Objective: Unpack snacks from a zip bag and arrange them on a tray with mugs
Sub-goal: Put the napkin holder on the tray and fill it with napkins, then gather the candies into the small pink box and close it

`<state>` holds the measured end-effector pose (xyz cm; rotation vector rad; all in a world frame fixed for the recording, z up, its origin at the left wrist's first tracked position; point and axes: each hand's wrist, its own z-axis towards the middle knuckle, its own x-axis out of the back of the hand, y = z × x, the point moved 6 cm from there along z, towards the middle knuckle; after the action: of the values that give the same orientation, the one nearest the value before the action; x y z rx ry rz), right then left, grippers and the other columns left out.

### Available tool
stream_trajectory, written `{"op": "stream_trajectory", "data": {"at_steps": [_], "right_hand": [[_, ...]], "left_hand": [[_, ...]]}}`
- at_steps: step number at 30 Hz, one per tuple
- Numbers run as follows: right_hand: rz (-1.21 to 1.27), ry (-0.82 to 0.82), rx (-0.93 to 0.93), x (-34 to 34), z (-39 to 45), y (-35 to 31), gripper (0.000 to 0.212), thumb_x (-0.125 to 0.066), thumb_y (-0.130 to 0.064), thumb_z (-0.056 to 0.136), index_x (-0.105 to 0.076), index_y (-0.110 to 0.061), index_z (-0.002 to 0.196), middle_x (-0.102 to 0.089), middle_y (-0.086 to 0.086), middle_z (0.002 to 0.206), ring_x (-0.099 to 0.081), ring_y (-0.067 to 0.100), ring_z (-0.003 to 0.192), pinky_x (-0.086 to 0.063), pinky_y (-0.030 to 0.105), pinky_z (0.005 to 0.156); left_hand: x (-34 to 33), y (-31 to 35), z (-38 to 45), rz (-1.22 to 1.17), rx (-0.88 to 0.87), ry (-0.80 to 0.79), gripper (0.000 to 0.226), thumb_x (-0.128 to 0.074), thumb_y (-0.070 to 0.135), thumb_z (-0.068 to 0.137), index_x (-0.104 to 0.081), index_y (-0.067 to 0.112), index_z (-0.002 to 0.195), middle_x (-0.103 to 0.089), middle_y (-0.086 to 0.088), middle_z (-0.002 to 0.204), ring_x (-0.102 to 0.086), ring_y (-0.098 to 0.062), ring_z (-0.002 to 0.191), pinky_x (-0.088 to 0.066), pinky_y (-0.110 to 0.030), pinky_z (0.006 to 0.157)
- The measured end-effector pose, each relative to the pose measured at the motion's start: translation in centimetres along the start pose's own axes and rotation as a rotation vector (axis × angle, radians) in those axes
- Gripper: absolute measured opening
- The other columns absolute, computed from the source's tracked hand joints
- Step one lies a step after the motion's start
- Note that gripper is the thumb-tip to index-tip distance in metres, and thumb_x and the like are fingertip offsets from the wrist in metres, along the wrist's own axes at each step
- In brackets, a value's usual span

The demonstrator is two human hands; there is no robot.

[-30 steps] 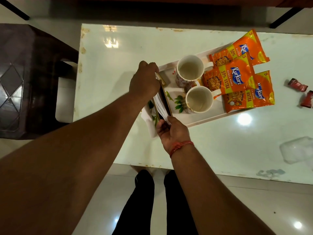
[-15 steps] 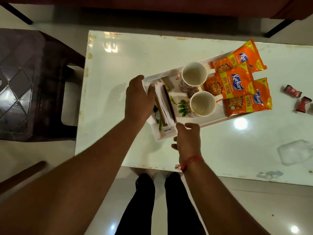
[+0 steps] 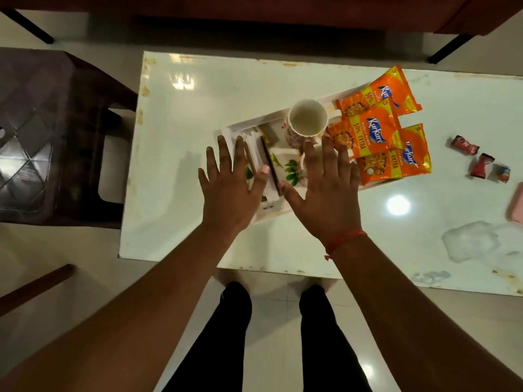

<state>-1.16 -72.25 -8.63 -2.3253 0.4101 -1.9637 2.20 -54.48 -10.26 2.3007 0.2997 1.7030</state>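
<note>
Hands spread flat, left hand point(image 3: 230, 190) and right hand point(image 3: 325, 190) apart over the tray point(image 3: 273, 215), gripping nothing; arranging looks finished; wrapped sweets point(image 3: 465, 145) right of the tray may go next.

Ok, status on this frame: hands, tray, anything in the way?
Left hand and right hand open, holding nothing. Tray holds mug, three orange packets. Candies lie off-tray.

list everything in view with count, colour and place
table: 1, white, centre
tray: 1, white with leaf print, on table
mug: 1 in view, white, on tray
snack packs: 3, orange, tray's right end
napkins: stack, white, tray's left end
candies: 3, red, table right
zip bag: 1, clear, table right
chair: 1, dark brown, left
left hand: open, over tray
right hand: open, over tray
</note>
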Motion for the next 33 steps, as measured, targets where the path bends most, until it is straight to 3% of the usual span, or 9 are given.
{"op": "stream_trajectory", "data": {"at_steps": [5, 11, 18, 23, 26, 29, 33], "right_hand": [[0.026, -0.003, 0.026, 1.6, 0.7, 4.7, 0.085, -0.038, -0.072, 0.088, -0.019, -0.024, 0.156, -0.014, 0.011, 0.164, -0.011, 0.04, 0.15, -0.021, 0.063, 0.115], [-0.043, 0.001, 0.046, 4.3, 3.3, 12.8, 0.089, -0.028, -0.078, 0.086, -0.02, -0.023, 0.156, -0.016, 0.011, 0.164, -0.016, 0.039, 0.149, -0.02, 0.063, 0.115], [0.046, -0.011, -0.102, 5.1, 8.5, 21.0, 0.095, -0.035, -0.08, 0.085, -0.018, -0.018, 0.155, -0.026, 0.014, 0.16, -0.027, 0.035, 0.146, -0.028, 0.062, 0.113], [0.052, -0.059, -0.133, 3.4, 10.8, 21.0, 0.095, -0.035, -0.079, 0.085, -0.013, -0.019, 0.156, -0.021, 0.016, 0.161, -0.026, 0.039, 0.145, -0.027, 0.061, 0.113], [0.173, -0.079, -0.298, 2.9, 12.3, 22.2, 0.096, -0.036, -0.078, 0.086, -0.011, -0.019, 0.156, -0.031, 0.018, 0.155, -0.035, 0.041, 0.138, -0.032, 0.059, 0.108], [0.369, -0.169, -0.463, 2.0, 13.6, 23.7, 0.099, -0.038, -0.08, 0.084, -0.007, -0.02, 0.157, -0.037, 0.018, 0.153, -0.041, 0.041, 0.136, -0.035, 0.058, 0.109], [0.544, -0.247, -0.552, 1.5, 14.5, 24.0, 0.094, -0.04, -0.074, 0.089, -0.005, -0.019, 0.157, -0.041, 0.015, 0.152, -0.047, 0.039, 0.133, -0.04, 0.05, 0.105]], "left_hand": [[-1.3, 4.0, 0.0, 0.054, -0.001, 0.015, 0.088, 0.001, 0.076, 0.085, -0.007, 0.024, 0.156, -0.006, -0.015, 0.164, -0.008, -0.04, 0.15, -0.018, -0.066, 0.115], [-1.7, 7.2, 0.9, 0.09, 0.013, 0.091, 0.078, -0.011, 0.066, 0.094, -0.014, 0.017, 0.155, -0.01, -0.019, 0.163, -0.013, -0.043, 0.149, -0.022, -0.069, 0.111], [-2.5, 2.9, 2.9, -0.047, 0.322, 0.093, 0.074, -0.022, 0.062, 0.097, -0.011, 0.018, 0.156, -0.008, -0.016, 0.164, -0.011, -0.041, 0.149, -0.018, -0.065, 0.114], [-4.0, 0.5, 4.1, -0.185, 0.368, 0.026, 0.077, -0.028, 0.061, 0.096, -0.013, 0.015, 0.155, -0.012, -0.021, 0.162, -0.016, -0.043, 0.147, -0.02, -0.061, 0.116], [-4.3, 0.0, 4.9, -0.437, 0.489, 0.003, 0.087, -0.029, 0.072, 0.089, -0.016, 0.018, 0.155, -0.022, -0.019, 0.16, -0.029, -0.039, 0.144, -0.024, -0.052, 0.118], [-4.6, -0.3, 5.5, -0.533, 0.65, 0.018, 0.078, -0.033, 0.061, 0.096, -0.014, 0.014, 0.155, -0.03, -0.017, 0.158, -0.034, -0.036, 0.142, -0.027, -0.044, 0.117], [-4.8, -1.5, 5.5, -0.602, 0.82, 0.037, 0.07, -0.031, 0.056, 0.098, -0.024, 0.011, 0.152, -0.033, -0.015, 0.156, -0.034, -0.036, 0.141, -0.028, -0.047, 0.115]]}}
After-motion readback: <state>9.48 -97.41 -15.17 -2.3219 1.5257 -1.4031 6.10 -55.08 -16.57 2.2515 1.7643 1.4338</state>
